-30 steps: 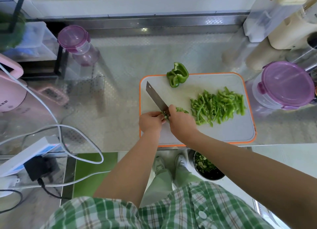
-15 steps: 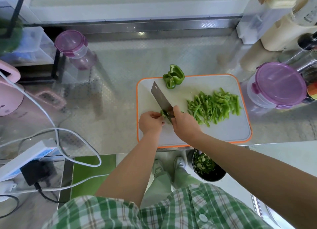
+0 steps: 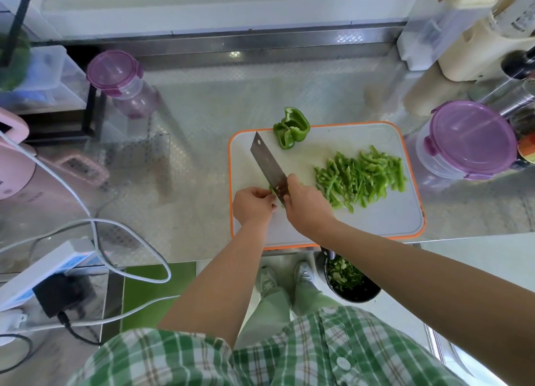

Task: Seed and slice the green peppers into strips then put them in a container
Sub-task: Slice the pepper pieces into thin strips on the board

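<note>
On the orange-rimmed white cutting board [image 3: 376, 223], my right hand [image 3: 307, 206] grips a cleaver [image 3: 267, 168] whose blade points up and left. My left hand [image 3: 253, 204] pinches a small green pepper piece [image 3: 272, 191] right against the blade's left side; most of that piece is hidden by my fingers. A pile of cut pepper strips [image 3: 362, 177] lies on the board's right half. A larger uncut pepper piece [image 3: 291, 128] sits on the board's far edge. A round container with a purple lid [image 3: 469, 139], closed, stands just right of the board.
A second purple-lidded jar [image 3: 121, 81] stands at the back left. A pink appliance [image 3: 14, 165], a power strip [image 3: 43, 267] and white cables [image 3: 95, 226] occupy the left counter. Bottles and boxes crowd the back right. A black bin with green scraps [image 3: 347, 281] sits on the floor below the board.
The cleaver blade has tilted and come a little closer to my left hand's fingers. Both hands stay at the board's near left, still on the same pepper piece.
</note>
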Tool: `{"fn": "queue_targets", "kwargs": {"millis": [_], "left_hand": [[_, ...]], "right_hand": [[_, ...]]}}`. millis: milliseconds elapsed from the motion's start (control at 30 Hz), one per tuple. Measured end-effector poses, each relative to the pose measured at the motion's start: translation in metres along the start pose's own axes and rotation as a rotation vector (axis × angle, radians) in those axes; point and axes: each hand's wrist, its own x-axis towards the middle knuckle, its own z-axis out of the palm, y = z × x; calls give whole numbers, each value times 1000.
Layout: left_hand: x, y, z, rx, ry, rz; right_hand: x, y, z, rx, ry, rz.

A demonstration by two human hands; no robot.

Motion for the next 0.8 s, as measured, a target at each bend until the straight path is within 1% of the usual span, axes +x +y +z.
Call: {"fn": "queue_targets", "kwargs": {"millis": [167, 300, 367, 467, 600, 700, 800], "left_hand": [[11, -7, 1, 15, -5, 7], [11, -5, 0, 68, -19, 52], [10, -4, -1, 89, -16, 70], [11, -4, 0, 129, -29, 95], [8, -3, 0, 143, -63, 101], [5, 1, -5, 114, -62, 83], [9, -2, -11, 156, 20, 108]], "right_hand": [[3, -11, 11, -105, 1, 43], [5, -9, 16, -143, -3, 53], [7, -7, 18, -119, 2, 59], [13, -4, 16, -15, 19, 75], [17, 15, 1, 115, 122, 109], [12, 23, -8, 146, 154, 59], [9, 12, -4, 188, 106, -10]]}}
